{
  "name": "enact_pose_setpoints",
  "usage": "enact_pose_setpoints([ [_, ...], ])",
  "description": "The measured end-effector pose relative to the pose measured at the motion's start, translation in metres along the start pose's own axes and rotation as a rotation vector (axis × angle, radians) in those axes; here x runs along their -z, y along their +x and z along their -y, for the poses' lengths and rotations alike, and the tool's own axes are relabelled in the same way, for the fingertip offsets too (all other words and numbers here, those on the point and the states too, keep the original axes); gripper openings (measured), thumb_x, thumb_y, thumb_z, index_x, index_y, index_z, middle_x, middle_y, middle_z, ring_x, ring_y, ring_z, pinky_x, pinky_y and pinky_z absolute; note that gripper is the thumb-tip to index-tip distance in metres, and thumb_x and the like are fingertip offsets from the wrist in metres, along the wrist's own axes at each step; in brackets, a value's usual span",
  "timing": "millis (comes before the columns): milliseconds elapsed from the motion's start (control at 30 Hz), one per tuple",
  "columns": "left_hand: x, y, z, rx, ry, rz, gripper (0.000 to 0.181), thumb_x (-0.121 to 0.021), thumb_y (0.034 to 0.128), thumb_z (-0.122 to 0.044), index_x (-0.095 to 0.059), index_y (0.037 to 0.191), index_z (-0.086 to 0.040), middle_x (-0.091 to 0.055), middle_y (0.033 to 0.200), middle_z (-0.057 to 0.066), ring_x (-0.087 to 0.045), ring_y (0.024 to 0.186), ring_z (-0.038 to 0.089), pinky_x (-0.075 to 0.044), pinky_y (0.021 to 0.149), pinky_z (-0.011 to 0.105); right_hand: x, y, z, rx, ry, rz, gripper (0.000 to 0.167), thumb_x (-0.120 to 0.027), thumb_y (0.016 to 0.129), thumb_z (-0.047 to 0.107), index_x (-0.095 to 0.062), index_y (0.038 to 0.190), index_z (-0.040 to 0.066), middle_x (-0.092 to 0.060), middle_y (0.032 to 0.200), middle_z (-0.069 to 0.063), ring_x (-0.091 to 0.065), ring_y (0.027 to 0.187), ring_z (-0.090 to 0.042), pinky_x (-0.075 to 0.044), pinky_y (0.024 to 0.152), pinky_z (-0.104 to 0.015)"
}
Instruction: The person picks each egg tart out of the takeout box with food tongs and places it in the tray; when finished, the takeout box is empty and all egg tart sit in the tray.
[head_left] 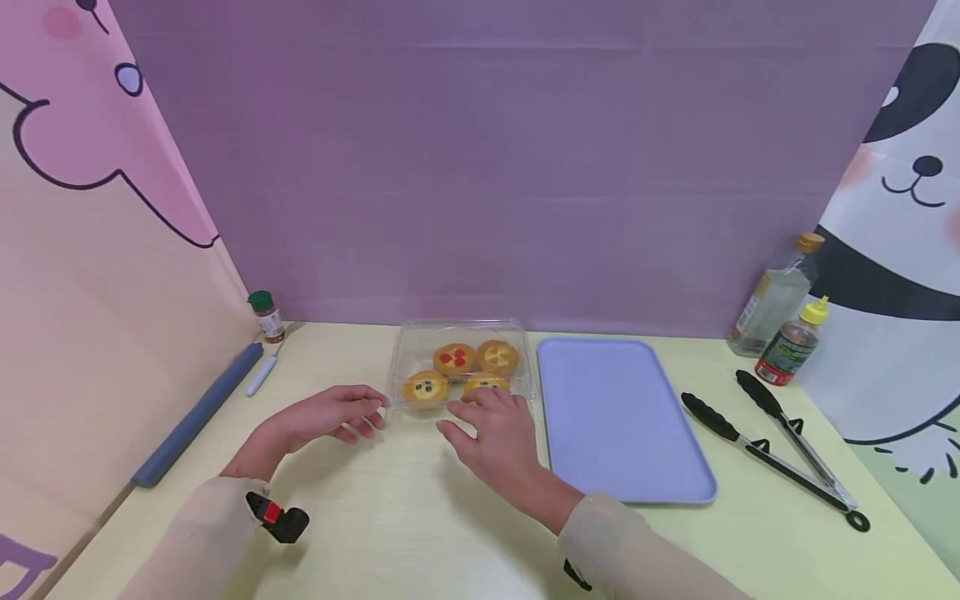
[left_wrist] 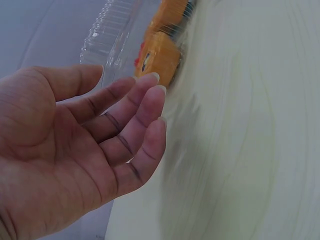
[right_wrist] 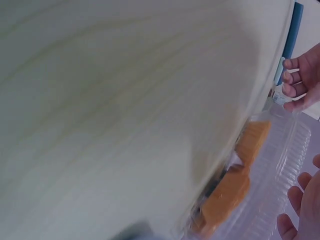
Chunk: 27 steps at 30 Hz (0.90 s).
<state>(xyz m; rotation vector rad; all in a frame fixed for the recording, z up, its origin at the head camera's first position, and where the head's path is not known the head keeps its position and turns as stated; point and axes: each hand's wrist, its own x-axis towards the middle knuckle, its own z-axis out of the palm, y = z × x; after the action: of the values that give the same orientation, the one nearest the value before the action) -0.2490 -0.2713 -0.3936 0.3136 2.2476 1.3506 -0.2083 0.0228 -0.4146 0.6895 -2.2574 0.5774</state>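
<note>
A clear plastic box (head_left: 463, 329) stands at the back of the table and holds several round yellow-orange pastries (head_left: 454, 359); one has red pieces on top. Just left of the box's front corner is my left hand (head_left: 322, 419), palm facing inward, fingers loosely bent and holding nothing. My right hand (head_left: 498, 437) hovers at the box's front right, fingers spread and slightly bent, hiding part of one pastry. In the left wrist view the left hand (left_wrist: 85, 135) has an empty palm beside the box. Whether either hand touches the box, I cannot tell.
Right of the box lies a blue tray (head_left: 622, 421). Beyond it are two black-handled tongs (head_left: 780, 471), a glass bottle (head_left: 776, 296) and a yellow-capped bottle (head_left: 792, 343). On the left are a blue roll (head_left: 198, 417), a white-handled tool (head_left: 261, 377) and a green-lidded jar (head_left: 267, 317).
</note>
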Motion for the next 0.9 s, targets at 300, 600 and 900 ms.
enact_pose_setpoints([
  [300,-0.004,0.004,0.005,0.010,-0.111,0.004,0.045,-0.047,0.1066,-0.026,-0.045,0.139,0.005,-0.067,0.113,0.010,-0.065,0.099,0.021,-0.055,0.086,0.036,-0.019,0.005,0.008,-0.052,-0.031,-0.007,0.026,-0.077,0.084,0.045,-0.081,0.100,0.025,-0.074,0.098,0.006,-0.064,0.094,-0.018,-0.048,0.077,-0.039],
  [600,-0.005,0.007,0.010,0.008,-0.149,0.001,0.043,-0.047,0.1066,-0.027,-0.047,0.136,0.005,-0.068,0.113,0.008,-0.066,0.098,0.020,-0.055,0.085,0.035,-0.030,0.009,0.017,-0.049,-0.149,0.065,0.026,-0.070,0.088,0.049,-0.080,0.104,0.031,-0.072,0.104,0.007,-0.060,0.100,-0.017,-0.047,0.085,-0.040],
  [900,-0.006,0.009,0.012,0.010,-0.170,0.004,0.044,-0.050,0.1056,-0.031,-0.051,0.130,0.005,-0.068,0.110,0.006,-0.064,0.098,0.020,-0.054,0.084,0.035,-0.044,0.010,0.024,-0.060,-0.193,0.059,0.024,-0.069,0.089,0.050,-0.079,0.104,0.034,-0.066,0.102,0.008,-0.055,0.102,-0.016,-0.044,0.089,-0.041],
])
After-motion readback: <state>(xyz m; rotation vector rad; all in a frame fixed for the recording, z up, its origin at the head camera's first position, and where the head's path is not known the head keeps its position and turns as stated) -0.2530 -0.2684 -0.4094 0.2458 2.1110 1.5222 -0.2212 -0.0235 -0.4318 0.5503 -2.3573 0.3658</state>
